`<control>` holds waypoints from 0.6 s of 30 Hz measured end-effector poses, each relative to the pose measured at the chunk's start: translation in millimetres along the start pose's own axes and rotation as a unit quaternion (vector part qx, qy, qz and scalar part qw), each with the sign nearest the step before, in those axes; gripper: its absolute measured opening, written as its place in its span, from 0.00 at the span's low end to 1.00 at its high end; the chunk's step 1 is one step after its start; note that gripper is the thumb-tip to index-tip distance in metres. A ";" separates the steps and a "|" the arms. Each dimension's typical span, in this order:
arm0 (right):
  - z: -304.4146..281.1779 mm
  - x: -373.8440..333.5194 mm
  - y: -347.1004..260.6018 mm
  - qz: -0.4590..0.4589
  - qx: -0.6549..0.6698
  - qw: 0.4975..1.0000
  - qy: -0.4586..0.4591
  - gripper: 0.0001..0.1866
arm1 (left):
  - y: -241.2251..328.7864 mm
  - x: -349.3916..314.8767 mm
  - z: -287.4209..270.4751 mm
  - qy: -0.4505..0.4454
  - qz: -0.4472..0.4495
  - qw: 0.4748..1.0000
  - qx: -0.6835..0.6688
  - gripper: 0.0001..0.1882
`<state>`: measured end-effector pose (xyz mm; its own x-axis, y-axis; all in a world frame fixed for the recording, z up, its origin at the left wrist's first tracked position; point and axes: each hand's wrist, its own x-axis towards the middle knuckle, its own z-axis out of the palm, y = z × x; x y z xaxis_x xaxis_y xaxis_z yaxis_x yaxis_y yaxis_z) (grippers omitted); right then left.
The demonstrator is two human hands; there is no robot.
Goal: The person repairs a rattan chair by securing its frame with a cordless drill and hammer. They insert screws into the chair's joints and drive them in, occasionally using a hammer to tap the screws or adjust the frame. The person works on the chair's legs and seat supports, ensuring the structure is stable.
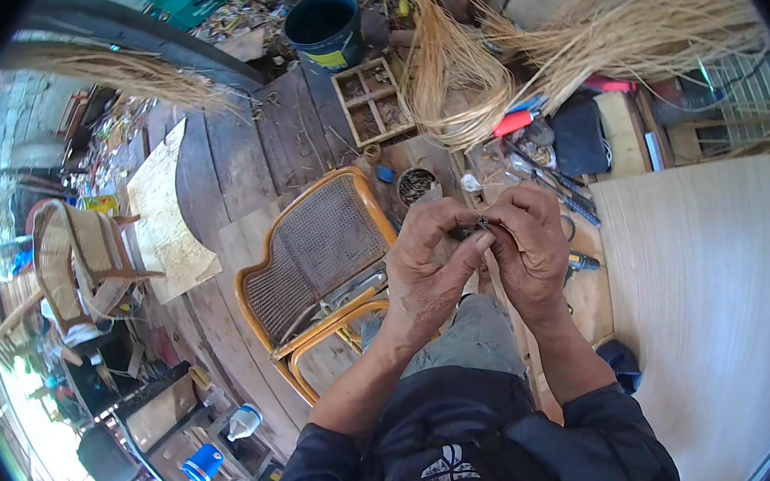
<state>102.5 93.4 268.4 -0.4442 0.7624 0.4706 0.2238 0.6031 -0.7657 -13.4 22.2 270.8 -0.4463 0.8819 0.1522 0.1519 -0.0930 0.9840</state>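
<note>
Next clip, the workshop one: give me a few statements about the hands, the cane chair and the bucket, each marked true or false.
1. Both hands, left hand and right hand, meet on one small dark object. True.
2. The cane chair stands upright. False: it lies tipped over on the plank floor.
3. The bucket is bright red. False: it is dark blue.
4. Loose straw-coloured fibre bundles lie beyond the hands. True.

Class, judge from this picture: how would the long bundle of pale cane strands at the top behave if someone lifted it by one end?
The cane bundle would probably flop: its strands already curve and fan out loosely. It likely feels light for its size, being thin and dry-looking. Loose strands might slip free, since no tie is visible.
</note>
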 end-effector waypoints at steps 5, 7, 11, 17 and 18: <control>5.8 10.5 -32.7 -0.032 -0.015 0.998 -0.050 0.13 | 15.6 -10.4 -23.0 0.038 -0.134 0.972 -0.189 0.08; 7.2 14.5 -40.6 -0.038 -0.012 0.997 -0.065 0.13 | 16.7 -15.0 -28.6 0.048 -0.147 0.967 -0.202 0.08; 10.6 11.6 -37.6 -0.039 -0.020 0.994 -0.102 0.12 | 12.0 -22.5 -31.2 0.064 -0.152 0.977 -0.138 0.07; 24.1 -35.9 15.5 0.123 0.068 0.973 -0.184 0.12 | -46.2 -49.8 -43.5 0.140 -0.212 0.962 -0.098 0.07; 26.8 -55.4 45.3 0.173 0.064 0.962 -0.201 0.12 | -58.3 -57.7 -49.3 0.156 -0.245 0.950 -0.111 0.06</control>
<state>114.0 72.2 195.9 -0.6671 0.7449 -0.0093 0.3217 0.2769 -0.9055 -40.0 -46.1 209.2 -0.6607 0.6671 -0.3441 -0.3160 0.1686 0.9336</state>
